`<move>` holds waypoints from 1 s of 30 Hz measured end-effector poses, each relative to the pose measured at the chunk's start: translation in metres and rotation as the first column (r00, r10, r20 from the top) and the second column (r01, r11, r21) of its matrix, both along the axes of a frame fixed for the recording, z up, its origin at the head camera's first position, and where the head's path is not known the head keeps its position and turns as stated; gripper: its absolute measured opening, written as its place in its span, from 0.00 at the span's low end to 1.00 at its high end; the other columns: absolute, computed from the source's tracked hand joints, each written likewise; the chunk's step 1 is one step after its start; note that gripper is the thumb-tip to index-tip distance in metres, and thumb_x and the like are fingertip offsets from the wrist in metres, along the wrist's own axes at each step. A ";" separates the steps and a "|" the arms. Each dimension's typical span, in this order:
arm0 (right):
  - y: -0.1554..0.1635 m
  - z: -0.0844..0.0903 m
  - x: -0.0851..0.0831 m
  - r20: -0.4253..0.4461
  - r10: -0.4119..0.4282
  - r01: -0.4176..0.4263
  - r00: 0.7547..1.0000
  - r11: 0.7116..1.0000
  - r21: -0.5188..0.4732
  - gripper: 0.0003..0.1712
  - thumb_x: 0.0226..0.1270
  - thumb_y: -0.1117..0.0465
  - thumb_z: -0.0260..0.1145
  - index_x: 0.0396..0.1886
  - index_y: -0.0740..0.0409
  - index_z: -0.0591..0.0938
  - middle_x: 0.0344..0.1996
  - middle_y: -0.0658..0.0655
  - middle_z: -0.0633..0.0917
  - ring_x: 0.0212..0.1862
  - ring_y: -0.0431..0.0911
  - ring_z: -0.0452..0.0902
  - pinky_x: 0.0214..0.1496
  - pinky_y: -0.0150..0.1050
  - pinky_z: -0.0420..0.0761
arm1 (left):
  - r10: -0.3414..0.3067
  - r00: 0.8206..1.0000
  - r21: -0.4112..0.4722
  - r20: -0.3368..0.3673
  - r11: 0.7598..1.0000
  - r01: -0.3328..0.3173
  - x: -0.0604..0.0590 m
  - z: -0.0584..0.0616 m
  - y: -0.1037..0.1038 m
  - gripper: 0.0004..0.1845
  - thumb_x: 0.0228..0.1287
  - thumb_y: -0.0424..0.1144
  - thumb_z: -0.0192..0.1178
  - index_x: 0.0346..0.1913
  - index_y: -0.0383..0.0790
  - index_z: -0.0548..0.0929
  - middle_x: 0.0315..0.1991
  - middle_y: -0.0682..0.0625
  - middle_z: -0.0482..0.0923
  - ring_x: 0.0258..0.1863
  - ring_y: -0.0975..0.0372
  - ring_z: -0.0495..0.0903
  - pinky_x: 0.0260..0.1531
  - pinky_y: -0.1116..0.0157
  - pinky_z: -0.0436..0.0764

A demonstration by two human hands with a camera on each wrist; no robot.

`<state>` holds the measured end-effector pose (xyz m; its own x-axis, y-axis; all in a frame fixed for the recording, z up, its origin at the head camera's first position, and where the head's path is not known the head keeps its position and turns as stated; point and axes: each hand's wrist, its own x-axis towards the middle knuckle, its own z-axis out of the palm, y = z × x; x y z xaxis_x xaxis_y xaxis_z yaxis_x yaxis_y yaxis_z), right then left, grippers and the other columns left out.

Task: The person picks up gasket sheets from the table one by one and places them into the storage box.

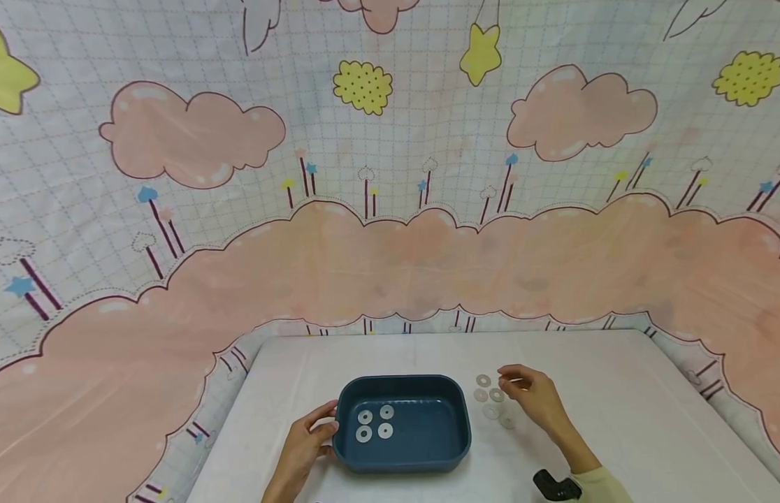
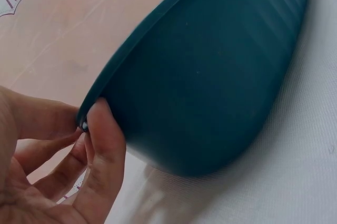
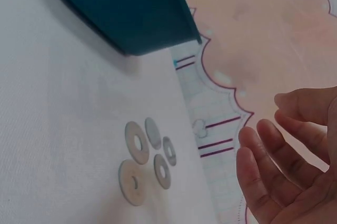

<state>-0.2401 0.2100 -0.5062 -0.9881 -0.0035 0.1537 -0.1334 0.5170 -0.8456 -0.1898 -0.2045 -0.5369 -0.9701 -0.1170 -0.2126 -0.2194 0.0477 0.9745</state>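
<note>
A dark blue tray [image 1: 402, 457] with rounded corners stands on the white table. Several flat metal washers [image 1: 386, 431] lie in its left half, in two rows. At the tray's left end my left hand [image 1: 304, 439] pinches the rim between thumb and fingers; the left wrist view shows the grip on the rim [image 2: 152, 21] from close by. To the right of the tray, more loose washers [image 1: 496, 395] lie grouped on the table. Over their right side hovers my right hand [image 1: 536, 399], its fingers loosely bent. In the right wrist view, no object shows between those fingers [image 3: 263, 176].
The white tabletop [image 1: 616, 391] extends around the tray and the loose washers. Behind and beside it hangs a cloth [image 1: 390, 272] printed with pink clouds and yellow stars. A black device [image 1: 556, 485] sits at my right wrist, by a pale yellow sleeve [image 1: 600, 487].
</note>
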 end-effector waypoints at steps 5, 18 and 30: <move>0.004 -0.009 -0.006 -0.005 -0.010 0.010 1.000 0.999 0.036 0.15 0.67 0.62 0.66 0.52 0.59 0.83 0.44 0.58 0.86 0.47 0.50 0.82 0.43 0.29 0.80 | -0.003 1.000 0.003 0.001 1.000 0.003 0.000 0.000 0.000 0.26 0.65 0.29 0.58 0.67 0.34 0.73 0.55 0.41 0.73 0.37 0.59 0.78 0.28 0.63 0.80; 0.017 -0.033 -0.027 0.005 0.017 -0.018 1.000 0.992 0.123 0.18 0.63 0.61 0.69 0.54 0.56 0.85 0.43 0.57 0.87 0.46 0.48 0.80 0.46 0.36 0.78 | 0.001 1.000 -0.010 -0.004 1.000 -0.001 0.001 0.003 0.002 0.25 0.65 0.29 0.58 0.66 0.35 0.74 0.53 0.41 0.73 0.38 0.59 0.78 0.29 0.63 0.80; 0.021 -0.045 -0.035 0.077 0.020 -0.031 0.997 0.990 0.137 0.17 0.62 0.60 0.70 0.51 0.56 0.86 0.43 0.58 0.85 0.42 0.47 0.74 0.40 0.35 0.74 | 0.006 1.000 -0.004 0.007 1.000 -0.006 0.000 -0.001 -0.001 0.25 0.66 0.29 0.58 0.67 0.34 0.73 0.54 0.41 0.74 0.36 0.59 0.77 0.28 0.62 0.79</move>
<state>-0.2756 0.2312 -0.5508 -0.9962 -0.0450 0.0750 -0.0866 0.6263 -0.7748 -0.1896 -0.2052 -0.5377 -0.9678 -0.1235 -0.2192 -0.2268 0.0505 0.9726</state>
